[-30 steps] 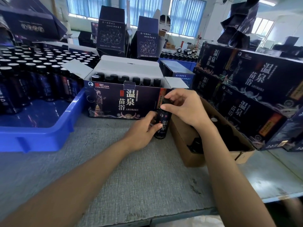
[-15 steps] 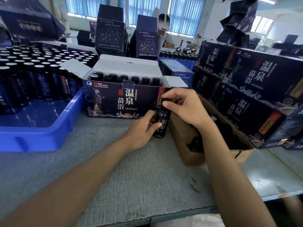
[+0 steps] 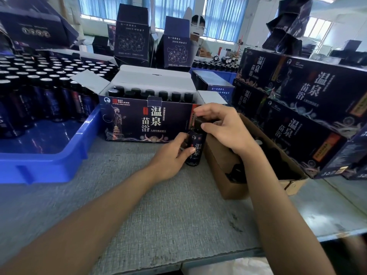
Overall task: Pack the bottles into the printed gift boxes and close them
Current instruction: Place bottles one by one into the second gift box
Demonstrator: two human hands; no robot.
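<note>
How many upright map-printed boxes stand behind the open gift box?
2: the left map box behind the open gift box, the right map box beside it. Others may be hidden.

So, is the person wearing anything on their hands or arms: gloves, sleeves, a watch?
No. The left hand and right hand are ungloved and ringless. The left forearm and right forearm are bare to the frame edge: no sleeves, watch or wristband.

"温泉 苗浴" and "PICC" are printed on the open gift box (image 3: 139, 118) front; the same characters are repeated on the stacked boxes (image 3: 309, 86).
</note>
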